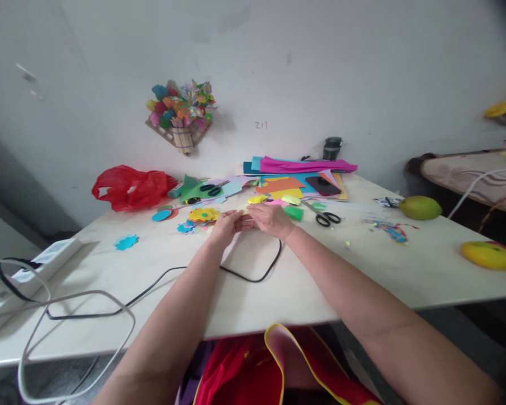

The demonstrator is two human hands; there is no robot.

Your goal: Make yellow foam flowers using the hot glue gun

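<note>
My left hand (228, 226) and my right hand (273, 220) meet over the middle of the table, fingers pinched together. Whatever small thing is between the fingertips is too small to make out. Left of my hands lies a pile of cut paper flowers (204, 215), yellow on top, with blue and pink pieces below. Beyond my right hand are a yellow piece (257, 199), a pale yellow-green piece (290, 199) and a green packet (294, 213). A black cable (253, 280) loops on the table under my wrists.
Scissors (326, 218) lie right of my hands, others (212, 189) behind. Coloured paper sheets (282, 185), a phone (322, 186) and a red plastic bag (132, 188) are at the back. A power strip (53, 253) stands left; a green-yellow fruit (420, 207) and yellow fruit (489, 256) right.
</note>
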